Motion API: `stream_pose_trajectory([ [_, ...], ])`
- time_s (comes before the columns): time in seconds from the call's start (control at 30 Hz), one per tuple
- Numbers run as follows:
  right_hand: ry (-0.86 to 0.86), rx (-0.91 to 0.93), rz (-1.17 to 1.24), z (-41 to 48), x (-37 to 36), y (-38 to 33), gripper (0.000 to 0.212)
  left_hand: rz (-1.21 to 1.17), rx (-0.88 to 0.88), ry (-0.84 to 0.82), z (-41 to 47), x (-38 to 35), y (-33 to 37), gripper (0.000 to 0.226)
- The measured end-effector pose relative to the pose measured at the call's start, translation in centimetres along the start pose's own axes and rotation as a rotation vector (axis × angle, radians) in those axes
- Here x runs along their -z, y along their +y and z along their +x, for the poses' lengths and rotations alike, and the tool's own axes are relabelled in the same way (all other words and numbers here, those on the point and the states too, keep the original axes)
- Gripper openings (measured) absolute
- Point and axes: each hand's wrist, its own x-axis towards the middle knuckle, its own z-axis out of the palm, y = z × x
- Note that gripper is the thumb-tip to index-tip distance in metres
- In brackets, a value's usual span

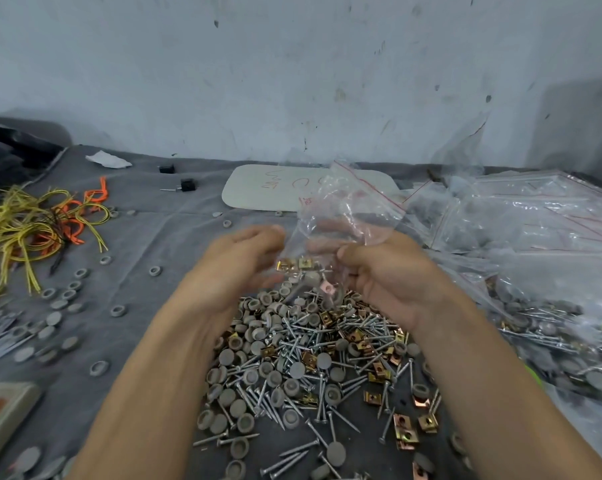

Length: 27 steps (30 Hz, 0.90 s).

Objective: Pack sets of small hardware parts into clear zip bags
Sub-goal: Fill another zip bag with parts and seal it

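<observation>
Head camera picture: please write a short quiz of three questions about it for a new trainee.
1. True or false: the clear zip bag lies flat on the grey cloth.
2. What lies at the far left of the cloth? A. yellow and orange wires; B. a hammer; C. scissors.
3. Fill in the missing word: the fingers of the ____ hand grip the bag.

Key:
1. False. It is held up above the pile of parts.
2. A.
3. Right. The right hand grips it.
</observation>
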Motion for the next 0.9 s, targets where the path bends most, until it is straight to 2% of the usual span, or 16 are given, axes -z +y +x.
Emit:
stream_pose_trajectory([
  [0.07,0.017,0.002,0.001,0.1,0.1,-0.1,0.043,-0.069,0.065,-0.252,-0.1,-0.3,-0.7,0.030],
  [0.13,0.022,0.003,-0.028,0.0,0.2,-0.1,0.043,-0.107,0.048,-0.326,0.0,-0.6,-1.0,0.033],
  [0.33,0.144,0.010,-0.246,0.3,0.1,0.1,0.030,-0.030,0.007,-0.121,0.2,-1.6,-1.5,0.021],
  [0.47,0.049,-0.053,-0.323,0.0,0.0,0.3,0.036,-0.031,-0.003,-0.034,0.2,-2.1,-1.5,0.012],
  [0.53,0.053,-0.034,-0.333,0.0,0.1,0.3,0.028,-0.013,0.021,-0.053,0.2,-2.2,-1.4,0.011],
  [0.67,0.135,-0.006,-0.346,0.0,0.3,0.3,0.015,-0.136,0.111,-0.101,0.2,-1.9,-1.2,0.039],
  [0.73,0.158,0.001,-0.353,0.0,0.3,0.2,0.016,-0.210,0.150,-0.125,0.2,-1.6,-1.1,0.047],
  [0.8,0.173,0.017,-0.365,0.1,0.3,0.1,0.020,-0.258,0.170,-0.160,0.1,-1.3,-1.0,0.048],
  [0.9,0.161,0.038,-0.408,0.3,0.4,0.1,0.021,-0.227,0.163,-0.232,-0.1,-0.9,-1.0,0.036],
])
